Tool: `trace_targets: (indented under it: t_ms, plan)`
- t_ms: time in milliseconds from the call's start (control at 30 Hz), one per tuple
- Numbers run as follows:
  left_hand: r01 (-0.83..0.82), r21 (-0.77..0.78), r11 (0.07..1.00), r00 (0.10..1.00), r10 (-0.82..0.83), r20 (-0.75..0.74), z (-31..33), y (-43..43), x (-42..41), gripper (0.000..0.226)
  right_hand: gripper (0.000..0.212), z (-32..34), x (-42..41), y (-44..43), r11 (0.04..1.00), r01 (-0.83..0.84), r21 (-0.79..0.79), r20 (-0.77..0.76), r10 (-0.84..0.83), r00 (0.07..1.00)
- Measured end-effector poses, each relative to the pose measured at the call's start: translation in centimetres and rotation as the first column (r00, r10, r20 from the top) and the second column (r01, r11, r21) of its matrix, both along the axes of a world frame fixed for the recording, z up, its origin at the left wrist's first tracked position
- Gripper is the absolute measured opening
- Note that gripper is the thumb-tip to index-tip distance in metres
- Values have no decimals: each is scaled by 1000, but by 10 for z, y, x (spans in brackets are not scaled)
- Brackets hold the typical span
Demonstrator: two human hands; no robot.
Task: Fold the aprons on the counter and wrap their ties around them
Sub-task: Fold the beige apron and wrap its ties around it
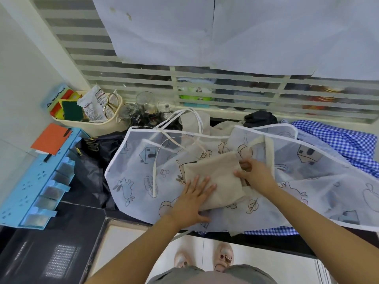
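Note:
A beige apron [215, 177], folded into a small square, lies on top of a spread white sheer apron [143, 175] printed with rabbits and houses. My left hand [194, 199] presses flat on the beige fold's near left corner, fingers straight. My right hand [253, 173] grips the fold's right edge, fingers curled round the cloth. A beige tie [268, 150] runs from under my right hand toward the back. White ties [184, 117] loop at the back of the sheer apron.
A blue checked cloth [338, 144] lies at the right, dark cloths [92, 160] at the left and back. A cream basket [98, 126] with sponges and packets, glass jars [143, 107] and a blue drawer rack [34, 181] stand at the left. A barred window runs behind.

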State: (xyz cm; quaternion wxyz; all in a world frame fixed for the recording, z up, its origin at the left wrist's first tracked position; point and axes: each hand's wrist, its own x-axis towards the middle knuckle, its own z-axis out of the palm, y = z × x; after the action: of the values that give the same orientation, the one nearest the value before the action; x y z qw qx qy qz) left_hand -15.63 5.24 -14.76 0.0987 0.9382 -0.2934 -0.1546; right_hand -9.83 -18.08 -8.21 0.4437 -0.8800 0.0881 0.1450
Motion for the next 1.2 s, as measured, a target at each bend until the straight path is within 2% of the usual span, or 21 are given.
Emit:
trace_targets:
  t_ms: [33,67,100,133,200,233,267,300,400,467,533,567,633,733,800,900,933,967,1100,1133,1200]
  plan:
    - [6,11,1000,1000,-6,6,-3,-1,1,112,44,1,-3,-1,989,-8,-145,207,38,978]
    - [9,21,1000,1000,-10,10,-5,-1,2,112,53,5,-6,-1,968,-42,-246,374,135,918]
    - [13,29,999,1000,-14,13,-6,-1,2,113,57,7,-9,-1,933,-132,-333,446,280,850]
    - [14,35,999,1000,-15,24,-6,-2,3,114,60,9,-13,0,871,-279,-406,419,448,790]
    - [8,38,999,1000,-9,27,-5,-1,3,116,69,3,-27,5,624,-535,-569,224,743,630]
    - [3,33,999,1000,-4,25,-5,0,2,118,78,-4,-34,8,478,-560,-677,149,833,532]
    - [-2,19,1000,1000,2,28,-6,1,2,120,89,-15,-39,10,352,-560,-750,54,876,479]
    - [-12,1,1000,999,12,31,-7,2,2,121,98,-24,-41,10,294,-536,-791,4,879,478]
    - [-40,-37,999,999,41,23,-11,8,3,121,109,-35,-36,7,328,-451,-830,37,840,542]
    - [-45,-52,998,999,45,8,-11,13,2,112,107,-39,-30,0,344,-462,-817,53,844,534]
    - [-39,-100,994,999,42,23,-13,20,3,103,102,-33,-22,-7,315,-528,-789,-4,856,517]
    - [-35,-126,991,999,39,32,-13,22,4,98,97,-28,-17,-10,315,-563,-764,-14,864,503]
    - [-36,-152,988,999,38,11,-10,26,6,91,77,-17,-7,-10,376,-621,-687,5,858,514]
    - [-135,-245,960,991,124,-57,1,24,7,84,48,-2,7,-10,525,-691,-498,-51,777,627]
    - [-313,-373,873,949,278,-147,15,19,12,61,38,5,18,-8,635,-658,-405,-71,696,715]
    - [-588,-495,640,809,465,-360,34,14,24,13,4,13,33,-6,824,-499,-269,-77,498,864]
    - [-657,-488,575,754,493,-434,37,13,29,7,7,14,38,-4,865,-445,-233,-69,442,894]
    - [-713,-464,526,701,510,-499,41,11,35,7,13,14,42,-2,881,-415,-226,-69,411,909]
    - [-844,-291,451,518,544,-660,46,8,59,46,33,7,53,6,862,-386,-329,-106,373,922]
    - [-858,-247,451,488,564,-666,45,8,65,51,37,5,55,8,852,-391,-347,-128,370,920]
    - [-857,-212,470,487,601,-634,40,8,74,50,38,5,60,13,815,-434,-384,-187,392,901]
